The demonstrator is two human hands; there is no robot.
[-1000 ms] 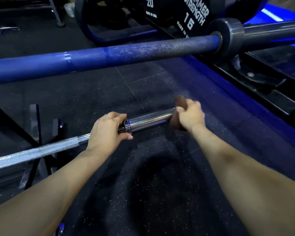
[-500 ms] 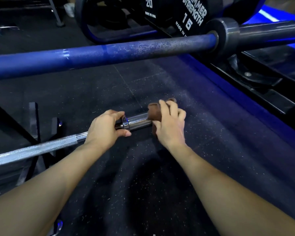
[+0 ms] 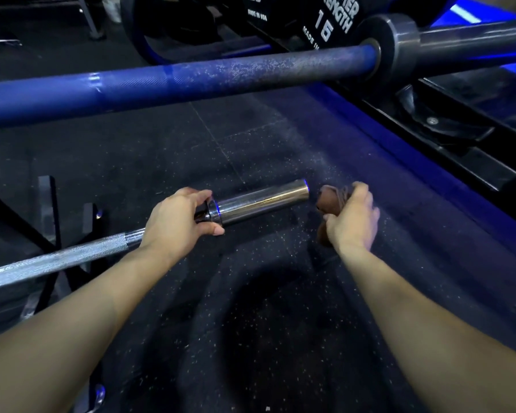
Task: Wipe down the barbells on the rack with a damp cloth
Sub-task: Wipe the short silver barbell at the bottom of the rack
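Chrome barbell (image 3: 259, 201) collar gripped by our left hand (image 3: 173, 223), brown cloth (image 3: 329, 201) bunched in our right hand (image 3: 352, 220) fingers, just past the sleeve's end, apart.

Black speckled rubber floor (image 3: 251, 338) with tile seams. A black rack frame (image 3: 46, 210) stands at left, black weight plates (image 3: 280, 22) behind, blue light (image 3: 465, 13) glowing top right.

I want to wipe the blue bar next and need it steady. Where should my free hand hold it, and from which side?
Probably grip the blue bar on its shaft, left of the collar, coming from above with fingers curled over it. The shaft lies level and bare, its top open to reach. The plates crowd behind the collar end, so stay clear there.
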